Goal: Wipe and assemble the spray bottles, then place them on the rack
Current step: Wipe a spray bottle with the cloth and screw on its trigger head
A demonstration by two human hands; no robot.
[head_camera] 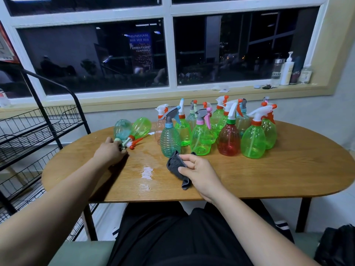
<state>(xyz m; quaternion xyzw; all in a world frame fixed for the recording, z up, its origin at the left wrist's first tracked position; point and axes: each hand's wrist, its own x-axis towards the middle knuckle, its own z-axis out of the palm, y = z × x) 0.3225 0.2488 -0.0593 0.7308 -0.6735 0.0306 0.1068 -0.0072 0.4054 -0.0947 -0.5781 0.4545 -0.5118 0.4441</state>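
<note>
toppled teal bottle [122,131] at left hand [110,153]

Oval wooden table [269,169], dark window [230,48], pump bottle [287,70] on sill [153,98], black bag [338,244]

Oval wooden table [269,169]: upright spray bottles [228,139], two toppled bottles [132,131], wet patch [147,172].

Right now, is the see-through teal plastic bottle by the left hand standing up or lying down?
Lying down. The teal plastic bottle rests on its side on the wooden table, its neck toward the left hand.
</note>
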